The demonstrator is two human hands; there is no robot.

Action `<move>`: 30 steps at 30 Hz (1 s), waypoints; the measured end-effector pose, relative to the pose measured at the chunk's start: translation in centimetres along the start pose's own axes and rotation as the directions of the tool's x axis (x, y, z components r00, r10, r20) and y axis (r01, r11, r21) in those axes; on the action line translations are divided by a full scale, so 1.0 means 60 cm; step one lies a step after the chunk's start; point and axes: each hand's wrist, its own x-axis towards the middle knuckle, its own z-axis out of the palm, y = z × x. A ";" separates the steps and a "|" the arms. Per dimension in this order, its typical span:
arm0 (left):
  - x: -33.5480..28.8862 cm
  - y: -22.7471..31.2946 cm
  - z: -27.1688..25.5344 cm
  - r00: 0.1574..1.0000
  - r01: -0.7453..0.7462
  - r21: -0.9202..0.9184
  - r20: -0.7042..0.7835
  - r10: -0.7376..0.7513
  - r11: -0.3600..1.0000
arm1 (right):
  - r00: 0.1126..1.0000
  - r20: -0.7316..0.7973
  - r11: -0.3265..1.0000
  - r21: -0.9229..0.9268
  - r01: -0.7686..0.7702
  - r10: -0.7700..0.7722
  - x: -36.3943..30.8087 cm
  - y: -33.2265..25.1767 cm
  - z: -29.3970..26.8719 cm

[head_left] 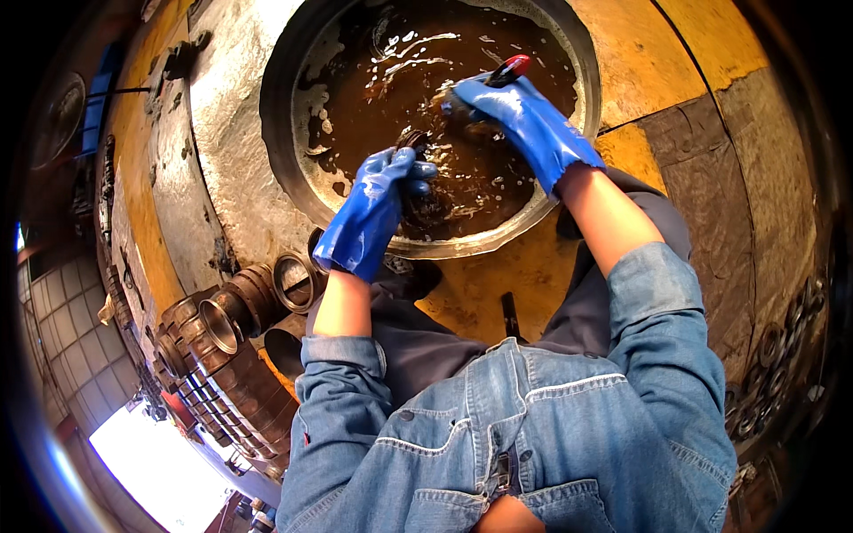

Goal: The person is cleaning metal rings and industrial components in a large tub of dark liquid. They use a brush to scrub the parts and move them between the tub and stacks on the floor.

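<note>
At upper centre of the frame, we grasp a red-and-black handle (509, 70) in our right grip (508, 101) and a partly hidden dark part (412, 139) in our left grip (384, 185), both over brown liquid (369, 98) in a round basin (278, 133).

No legible lettering, labels, brands, numbers or signs anywhere in view.

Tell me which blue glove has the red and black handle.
The right glove: the red and black handle sticks up from its grip. The left glove shows no red, only a dark piece against it.
</note>
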 end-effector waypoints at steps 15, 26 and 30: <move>-0.065 0.028 -0.024 0.998 -0.048 0.168 -0.025 0.053 0.985 | 0.979 0.072 0.968 -0.182 -0.176 0.191 0.024 -0.076 0.123; -0.040 0.025 -0.021 0.996 0.066 0.161 0.052 -0.075 0.985 | 0.927 -0.256 0.731 -0.571 -0.375 0.275 0.056 0.019 0.046; -0.007 0.018 0.003 0.951 0.294 0.274 0.010 -0.308 0.916 | 0.918 -0.281 0.728 -0.560 -0.394 0.281 0.042 0.006 0.022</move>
